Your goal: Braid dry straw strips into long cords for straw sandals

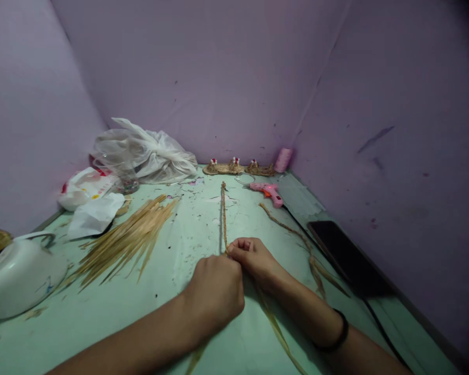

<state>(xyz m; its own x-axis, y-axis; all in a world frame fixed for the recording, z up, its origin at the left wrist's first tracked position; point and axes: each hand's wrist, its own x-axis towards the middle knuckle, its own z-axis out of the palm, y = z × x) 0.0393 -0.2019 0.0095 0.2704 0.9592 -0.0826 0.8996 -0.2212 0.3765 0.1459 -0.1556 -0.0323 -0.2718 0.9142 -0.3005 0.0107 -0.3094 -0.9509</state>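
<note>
A thin braided cord of dried plant fibre point(224, 213) runs straight away from me along the tabletop, its knotted far end pointing at the back wall. At its near end my right hand point(254, 258) pinches the braid between thumb and fingers. My left hand point(217, 291) is a closed fist right beside it, back of the hand up, fingers hidden; it appears to grip the fibre strands. A loose flat strand point(275, 325) trails from under the hands toward me at the right. Another strand end point(195, 359) shows below my left wrist.
Dried fibre strips point(128, 239) lie fanned at left, near a white container point(21, 276) and plastic bags point(148, 153). A pink glue gun point(268, 192), a second fibre braid point(289, 229) and a black phone point(347, 255) lie right. Decorated woven pieces point(222, 168) and pink thread point(283, 159) stand at the back.
</note>
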